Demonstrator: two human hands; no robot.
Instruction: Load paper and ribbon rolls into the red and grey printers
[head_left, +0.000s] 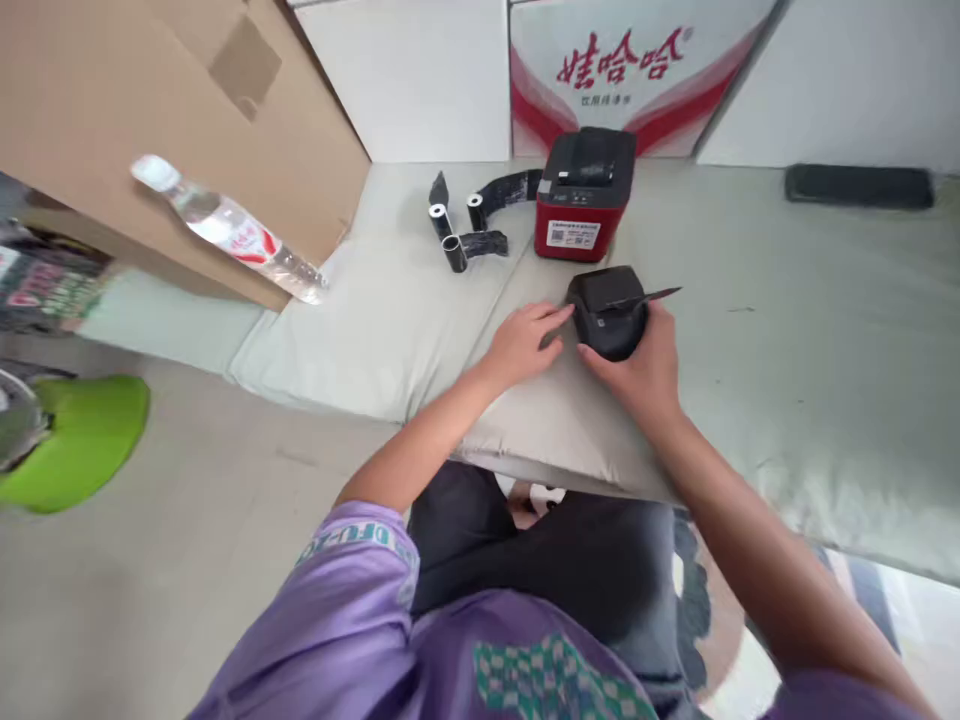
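My right hand (646,368) is wrapped around the near side of one small black printer (609,312), fingers curled and pressed against its rounded casing, thumb along the front. A thin dark strip (651,295) pokes out sideways from the top of it, past my knuckles. My left hand (523,342) lies flat on the pale green cushion (787,330) just beside the same device, fingers stretched out and close together, the tips touching its left edge; it grips nothing.

The black printer sits on the cushion right in front of me, just nearer than one red-and-black printer (583,195), which stands upright behind it, the two close but apart. To the left of the red one I count three small dark rolls (454,250) on grey cores, each with a tail of black ribbon unwound; the longest tail runs toward the red printer's side.

Further left, one clear plastic water bottle (229,228) with a red-and-white label leans against one big brown cardboard box (172,110). Far right on the cushion lies one flat black bar (859,186). Behind stands one white carton with red lettering (622,70). One bright green thing (79,440) sits on the floor at my left.
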